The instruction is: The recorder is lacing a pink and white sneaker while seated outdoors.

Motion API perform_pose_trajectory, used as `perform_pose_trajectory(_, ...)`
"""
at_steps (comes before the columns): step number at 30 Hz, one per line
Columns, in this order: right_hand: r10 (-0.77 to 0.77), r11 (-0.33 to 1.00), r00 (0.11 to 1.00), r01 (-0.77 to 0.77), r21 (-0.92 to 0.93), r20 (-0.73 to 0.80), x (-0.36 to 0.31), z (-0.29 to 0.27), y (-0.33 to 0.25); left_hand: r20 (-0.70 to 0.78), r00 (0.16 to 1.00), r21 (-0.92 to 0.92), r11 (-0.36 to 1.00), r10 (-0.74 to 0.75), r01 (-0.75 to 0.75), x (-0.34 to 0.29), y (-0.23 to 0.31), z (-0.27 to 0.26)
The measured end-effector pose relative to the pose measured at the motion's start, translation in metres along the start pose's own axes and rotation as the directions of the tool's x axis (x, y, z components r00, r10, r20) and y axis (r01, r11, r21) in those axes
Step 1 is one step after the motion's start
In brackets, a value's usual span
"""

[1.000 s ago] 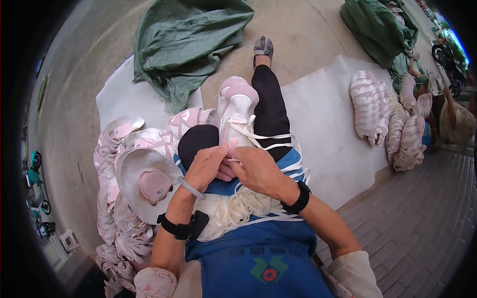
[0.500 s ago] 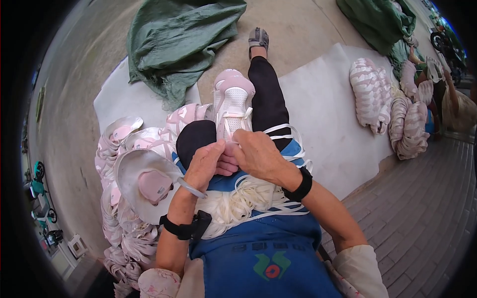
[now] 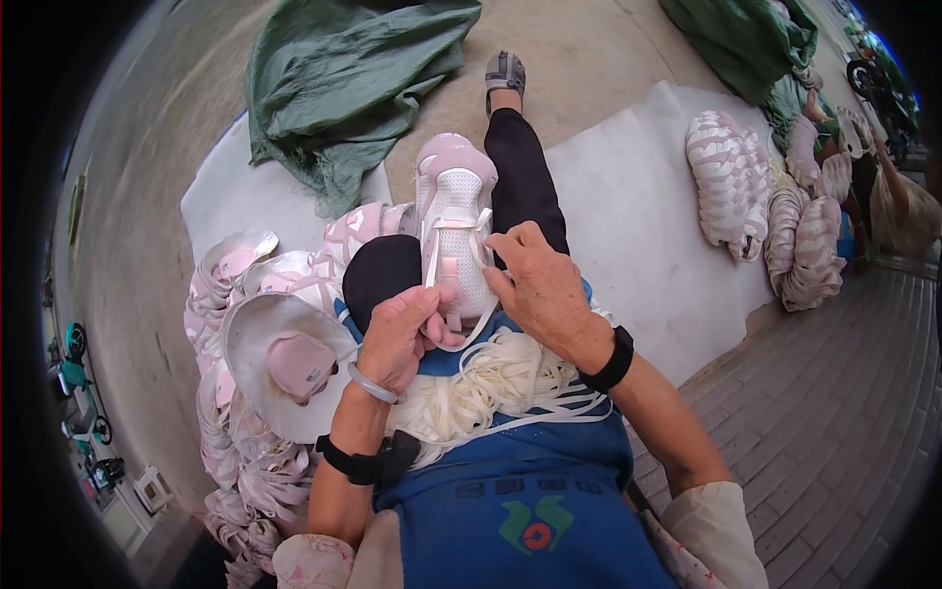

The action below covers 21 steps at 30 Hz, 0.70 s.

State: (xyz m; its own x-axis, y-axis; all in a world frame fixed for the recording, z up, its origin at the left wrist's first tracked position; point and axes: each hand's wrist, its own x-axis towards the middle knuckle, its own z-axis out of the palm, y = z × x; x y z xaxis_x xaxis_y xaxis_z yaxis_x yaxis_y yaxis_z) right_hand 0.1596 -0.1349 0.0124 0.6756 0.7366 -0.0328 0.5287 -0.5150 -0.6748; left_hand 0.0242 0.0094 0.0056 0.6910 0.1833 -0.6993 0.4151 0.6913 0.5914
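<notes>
My left grip (image 3: 400, 332) clamps the shoe upper (image 3: 458, 191) by its near end, seemingly to steady it, my right grip (image 3: 545, 294) alongside, thumb and fingers apart.

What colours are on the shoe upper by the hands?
The shoe upper is white mesh with pale pink parts, best seen in the head view.

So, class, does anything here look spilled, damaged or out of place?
Nothing looks plainly damaged or spilled. Only the loose white laces stand out mildly: they lie tangled across the blue apron, whereas the pink-and-white shoe uppers over on the right are neatly nested.
</notes>
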Motion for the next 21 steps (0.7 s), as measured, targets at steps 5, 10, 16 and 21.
perform_pose_trajectory(5, -0.033, 0.999, 0.996, 0.037, -0.037, 0.085, -0.004, 0.010, 0.015, 0.016, 1.000, 0.047, 0.999, -0.007, 0.006, -0.002, -0.002, -0.002)
perform_pose_trajectory(10, -0.056, 0.996, 0.986, 0.045, 0.074, 0.157, -0.010, 0.006, 0.011, -0.019, 0.999, 0.080, 0.996, -0.034, 0.036, 0.000, -0.004, -0.004)
perform_pose_trajectory(16, -0.190, 0.933, 0.830, -0.014, 0.359, 0.525, -0.037, -0.005, -0.001, -0.011, 0.997, 0.197, 0.977, -0.074, 0.075, -0.001, 0.000, 0.010)
perform_pose_trajectory(21, -0.205, 0.914, 0.846, -0.014, 0.405, 0.492, -0.029, -0.013, -0.004, -0.026, 0.996, 0.244, 0.966, -0.085, 0.089, 0.007, -0.005, 0.020)
